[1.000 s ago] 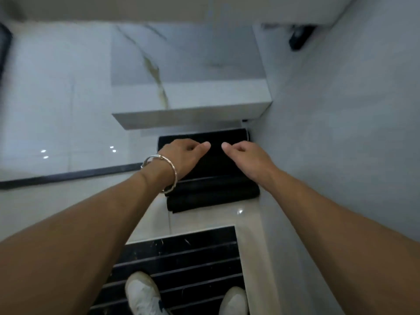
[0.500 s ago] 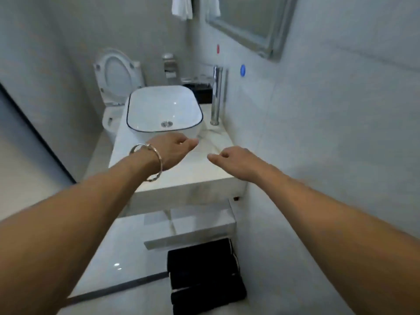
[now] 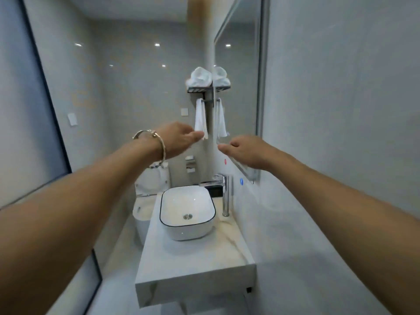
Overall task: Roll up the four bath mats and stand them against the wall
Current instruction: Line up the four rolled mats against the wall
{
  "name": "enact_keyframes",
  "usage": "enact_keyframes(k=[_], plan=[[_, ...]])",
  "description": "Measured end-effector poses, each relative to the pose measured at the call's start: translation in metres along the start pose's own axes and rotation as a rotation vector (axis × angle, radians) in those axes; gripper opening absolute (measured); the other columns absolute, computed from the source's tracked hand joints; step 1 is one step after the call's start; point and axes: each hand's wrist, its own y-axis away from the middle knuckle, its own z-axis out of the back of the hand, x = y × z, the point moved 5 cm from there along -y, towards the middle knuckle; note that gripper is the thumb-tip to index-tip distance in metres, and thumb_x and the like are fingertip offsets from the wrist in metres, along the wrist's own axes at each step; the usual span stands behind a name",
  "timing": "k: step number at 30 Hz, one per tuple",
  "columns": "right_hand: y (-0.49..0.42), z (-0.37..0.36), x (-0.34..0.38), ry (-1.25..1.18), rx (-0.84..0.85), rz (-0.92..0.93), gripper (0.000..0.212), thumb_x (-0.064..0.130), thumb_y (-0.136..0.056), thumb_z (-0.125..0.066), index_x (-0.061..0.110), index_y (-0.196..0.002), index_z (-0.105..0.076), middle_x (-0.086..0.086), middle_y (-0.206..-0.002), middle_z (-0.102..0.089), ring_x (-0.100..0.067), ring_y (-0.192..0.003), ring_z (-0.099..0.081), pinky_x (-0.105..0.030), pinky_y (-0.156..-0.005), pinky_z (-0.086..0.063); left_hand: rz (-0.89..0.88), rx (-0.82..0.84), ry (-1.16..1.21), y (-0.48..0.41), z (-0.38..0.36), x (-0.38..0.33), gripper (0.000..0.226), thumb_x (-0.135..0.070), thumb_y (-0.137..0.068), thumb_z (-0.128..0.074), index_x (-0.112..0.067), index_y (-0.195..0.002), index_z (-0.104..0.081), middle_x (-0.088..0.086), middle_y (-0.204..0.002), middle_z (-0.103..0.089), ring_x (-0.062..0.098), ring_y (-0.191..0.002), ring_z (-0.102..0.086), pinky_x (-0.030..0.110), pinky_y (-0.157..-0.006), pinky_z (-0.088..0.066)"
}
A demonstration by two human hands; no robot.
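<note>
While no bath mats are in view, the left hand and right hand hang in the air, fingers relaxed and empty; such mats are probably soft and floppy, best gripped mid-roll.

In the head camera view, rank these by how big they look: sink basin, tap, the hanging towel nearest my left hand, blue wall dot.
1. sink basin, clearly the largest.
2. tap and hanging towel: about alike, and the towel hangs farther back, so I won't rank them.
3. blue wall dot, the smallest.
</note>
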Motion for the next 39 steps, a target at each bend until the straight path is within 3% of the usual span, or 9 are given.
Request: enact_keyframes(k=[7,12,16,26,31,36,39], plan=[[0.005,0.028,0.055,0.076,-0.104,0.072,0.051,0.050,-0.097,-0.038,0.007,-0.078,-0.059,-0.001,-0.071,-0.053,-0.019,-0.067,-0.049,-0.030,-0.059,-0.033,0.001,-0.043,-0.037,0.035,0.054,0.022,0.040,-0.039,-0.098,-0.041,-0.007,-0.102,-0.064,0.014,-0.106,-0.066,0.024,-0.087,-0.056,0.030,-0.082,-0.042],[0.000,0.007,0.088,0.044,-0.088,0.029,0.044,0.050,-0.095,-0.043,0.014,-0.112,-0.062,-0.007,-0.115,-0.063,-0.023,-0.101,-0.057,-0.032,-0.082,-0.042,0.076,-0.061,-0.057,0.053,0.068,0.045,0.039,-0.038,-0.099,-0.042,-0.008,-0.112,-0.064,0.013,-0.114,-0.064,0.024,-0.098,-0.056,0.024,-0.079,-0.035],[0.003,-0.012,0.111,0.004,-0.067,0.017,0.051,0.051,-0.094,-0.045,0.014,-0.128,-0.053,-0.008,-0.128,-0.058,-0.023,-0.111,-0.055,-0.034,-0.089,-0.041,0.101,-0.071,-0.068,0.066,0.061,0.062,0.040,-0.040,-0.098,-0.043,-0.015,-0.121,-0.061,0.010,-0.124,-0.062,0.026,-0.114,-0.055,0.028,-0.091,-0.040],[0.030,-0.026,0.118,0.044,-0.020,0.022,0.052,0.047,-0.095,-0.046,0.013,-0.134,-0.048,-0.011,-0.132,-0.055,-0.024,-0.118,-0.052,-0.029,-0.091,-0.037,0.130,-0.070,-0.106,0.093,0.054,0.097,0.041,-0.042,-0.098,-0.040,-0.015,-0.121,-0.061,0.010,-0.125,-0.061,0.027,-0.115,-0.054,0.029,-0.091,-0.039],[0.031,-0.033,0.109,0.039,0.012,-0.026,0.054,0.047,-0.095,-0.046,0.013,-0.136,-0.046,-0.011,-0.136,-0.053,-0.024,-0.121,-0.051,-0.033,-0.096,-0.038,0.122,-0.042,-0.104,0.092,0.045,0.100,0.041,-0.043,-0.097,-0.041,-0.017,-0.120,-0.062,0.009,-0.125,-0.062,0.027,-0.112,-0.056,0.031,-0.092,-0.041],[0.032,-0.044,0.105,0.065,0.035,-0.053,0.052,0.048,-0.095,-0.045,0.015,-0.135,-0.047,-0.008,-0.133,-0.055,-0.024,-0.120,-0.051,-0.030,-0.089,-0.036,0.104,0.003,-0.091,0.092,0.030,0.092,0.041,-0.042,-0.098,-0.040,-0.017,-0.122,-0.060,0.009,-0.126,-0.061,0.027,-0.115,-0.054,0.030,-0.091,-0.040],[0.033,-0.059,0.098,0.065,0.068,-0.072,0.053,0.051,-0.094,-0.046,0.017,-0.134,-0.048,-0.008,-0.132,-0.055,-0.024,-0.119,-0.052,-0.034,-0.093,-0.039,0.094,0.043,-0.082,0.092,0.015,0.089,0.039,-0.041,-0.098,-0.040,-0.017,-0.121,-0.061,0.009,-0.125,-0.061,0.027,-0.114,-0.055,0.029,-0.090,-0.039]])
